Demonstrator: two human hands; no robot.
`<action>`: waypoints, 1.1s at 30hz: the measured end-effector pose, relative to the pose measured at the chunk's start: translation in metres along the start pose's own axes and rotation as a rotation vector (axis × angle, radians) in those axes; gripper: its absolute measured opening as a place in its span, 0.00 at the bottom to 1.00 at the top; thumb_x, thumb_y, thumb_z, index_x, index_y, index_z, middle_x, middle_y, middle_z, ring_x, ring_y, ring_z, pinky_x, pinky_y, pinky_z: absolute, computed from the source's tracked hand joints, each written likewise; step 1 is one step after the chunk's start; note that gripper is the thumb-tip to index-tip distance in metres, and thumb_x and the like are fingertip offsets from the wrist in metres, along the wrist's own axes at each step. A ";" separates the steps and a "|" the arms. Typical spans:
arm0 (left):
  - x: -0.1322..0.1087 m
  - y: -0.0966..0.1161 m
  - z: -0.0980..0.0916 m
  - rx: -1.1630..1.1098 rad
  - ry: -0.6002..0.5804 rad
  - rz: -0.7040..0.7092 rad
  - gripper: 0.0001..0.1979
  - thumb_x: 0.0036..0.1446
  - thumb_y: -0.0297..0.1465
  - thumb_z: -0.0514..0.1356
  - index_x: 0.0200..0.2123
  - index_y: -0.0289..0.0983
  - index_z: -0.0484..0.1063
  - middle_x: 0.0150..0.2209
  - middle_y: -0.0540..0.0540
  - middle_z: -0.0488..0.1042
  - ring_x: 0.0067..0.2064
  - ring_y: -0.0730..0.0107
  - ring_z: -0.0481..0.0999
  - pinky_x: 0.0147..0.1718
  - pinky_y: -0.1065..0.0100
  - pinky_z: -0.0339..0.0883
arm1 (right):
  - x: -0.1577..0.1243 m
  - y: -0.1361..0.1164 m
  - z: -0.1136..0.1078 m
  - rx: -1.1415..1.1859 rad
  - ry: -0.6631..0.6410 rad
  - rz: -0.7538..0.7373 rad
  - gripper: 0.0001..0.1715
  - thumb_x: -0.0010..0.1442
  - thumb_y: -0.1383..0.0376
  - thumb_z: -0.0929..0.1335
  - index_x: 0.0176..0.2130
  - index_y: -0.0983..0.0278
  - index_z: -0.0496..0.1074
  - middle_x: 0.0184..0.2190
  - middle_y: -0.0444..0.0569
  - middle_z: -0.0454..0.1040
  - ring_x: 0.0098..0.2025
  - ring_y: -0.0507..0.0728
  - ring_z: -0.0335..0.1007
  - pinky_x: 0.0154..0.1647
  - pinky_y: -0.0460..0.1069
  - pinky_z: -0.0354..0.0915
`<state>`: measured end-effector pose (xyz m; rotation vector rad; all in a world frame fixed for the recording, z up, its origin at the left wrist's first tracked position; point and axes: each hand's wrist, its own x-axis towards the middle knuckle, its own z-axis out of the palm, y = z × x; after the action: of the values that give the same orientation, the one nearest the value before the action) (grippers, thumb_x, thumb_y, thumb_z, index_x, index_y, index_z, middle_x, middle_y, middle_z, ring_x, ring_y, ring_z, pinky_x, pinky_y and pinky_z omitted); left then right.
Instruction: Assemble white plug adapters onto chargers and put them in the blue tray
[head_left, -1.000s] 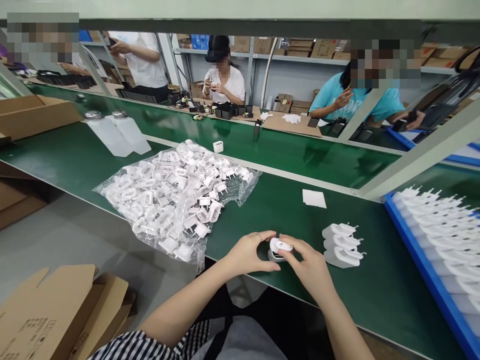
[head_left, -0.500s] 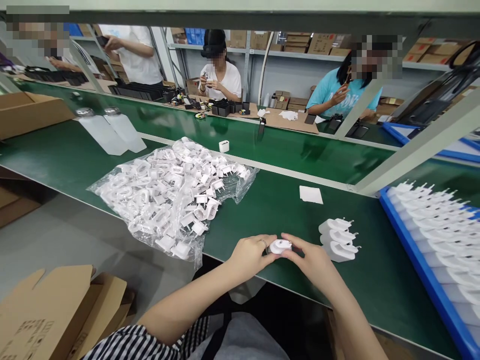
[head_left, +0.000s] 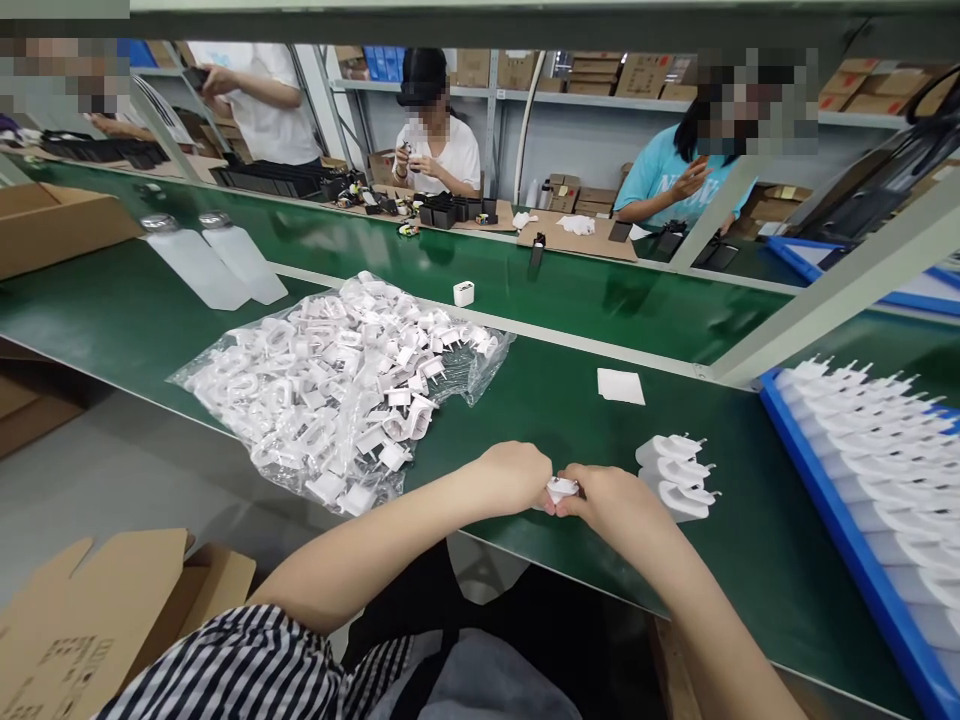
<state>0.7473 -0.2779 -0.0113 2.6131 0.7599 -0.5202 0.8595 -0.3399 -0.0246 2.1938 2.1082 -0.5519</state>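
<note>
A small white charger plug (head_left: 562,489) is gripped between both of my hands over the front of the green bench. My left hand (head_left: 517,478) is closed at its left side, knuckles up, hiding part of the plug. From the right, my right hand (head_left: 606,494) pinches it between thumb and fingers. Just beyond the right hand, several white plugs (head_left: 677,476) stand in a short row, pins pointing right. A clear plastic bag (head_left: 480,378) lies spread to the left, with a heap of loose white plug housings (head_left: 330,380) on and in it.
A blue tray (head_left: 832,540) with rows of white plugs stands at right. A folded white cloth (head_left: 621,386) lies mid-bench. Two white bottles (head_left: 196,262) and a cardboard box (head_left: 60,225) are at left. A white piece (head_left: 464,293) rests on the far belt. Several people work opposite.
My left hand has turned over and closed around the plug's left side, so less of the plug shows. The white piece on the belt has shifted right.
</note>
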 end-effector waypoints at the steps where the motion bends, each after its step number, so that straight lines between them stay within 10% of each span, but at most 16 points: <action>1: 0.002 0.000 0.000 -0.005 -0.020 0.008 0.13 0.47 0.38 0.52 0.24 0.34 0.68 0.24 0.44 0.70 0.27 0.64 0.70 0.19 0.72 0.57 | 0.001 0.000 0.000 -0.010 -0.002 -0.009 0.03 0.45 0.67 0.63 0.23 0.62 0.66 0.21 0.44 0.70 0.22 0.52 0.63 0.16 0.43 0.46; 7: 0.016 -0.008 0.028 0.018 0.235 0.009 0.10 0.48 0.26 0.48 0.33 0.34 0.65 0.32 0.43 0.69 0.31 0.65 0.70 0.25 0.70 0.61 | 0.006 0.001 -0.002 -0.050 0.063 -0.018 0.03 0.45 0.66 0.64 0.23 0.62 0.66 0.20 0.46 0.70 0.22 0.53 0.64 0.16 0.44 0.47; 10: 0.015 -0.008 0.027 0.061 0.173 0.059 0.10 0.44 0.22 0.49 0.32 0.35 0.65 0.32 0.44 0.69 0.33 0.64 0.70 0.26 0.69 0.62 | -0.004 0.007 0.000 0.033 0.035 -0.039 0.03 0.44 0.67 0.64 0.23 0.61 0.67 0.20 0.44 0.70 0.22 0.53 0.65 0.17 0.43 0.49; 15: 0.002 -0.026 -0.009 0.120 0.147 -0.238 0.18 0.42 0.22 0.53 0.41 0.36 0.61 0.36 0.42 0.69 0.36 0.62 0.69 0.29 0.68 0.62 | -0.046 0.042 0.008 0.048 0.079 0.148 0.06 0.43 0.67 0.63 0.25 0.60 0.68 0.20 0.44 0.71 0.21 0.54 0.66 0.16 0.44 0.53; 22: 0.003 -0.118 -0.031 0.131 0.204 -0.696 0.17 0.42 0.33 0.54 0.38 0.35 0.65 0.38 0.40 0.68 0.40 0.57 0.66 0.32 0.66 0.61 | -0.081 0.090 0.027 0.239 0.411 0.380 0.11 0.44 0.59 0.61 0.30 0.60 0.66 0.21 0.45 0.72 0.22 0.55 0.67 0.19 0.46 0.60; 27: 0.031 -0.151 -0.053 0.142 0.435 -0.699 0.16 0.45 0.30 0.50 0.40 0.35 0.63 0.40 0.42 0.67 0.41 0.59 0.65 0.35 0.66 0.59 | -0.074 0.097 0.042 0.467 0.556 0.457 0.15 0.42 0.58 0.63 0.33 0.62 0.61 0.25 0.47 0.73 0.27 0.55 0.69 0.27 0.48 0.64; 33: 0.084 -0.142 -0.089 0.152 0.647 -0.647 0.14 0.44 0.22 0.48 0.37 0.33 0.63 0.38 0.39 0.65 0.41 0.59 0.64 0.33 0.65 0.59 | -0.078 0.106 0.053 0.815 0.515 0.398 0.16 0.39 0.58 0.65 0.30 0.62 0.60 0.22 0.45 0.73 0.26 0.55 0.69 0.27 0.46 0.66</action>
<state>0.7543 -0.0905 -0.0058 2.6394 1.8575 0.1516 0.9512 -0.4371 -0.0736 3.4113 1.6801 -1.0296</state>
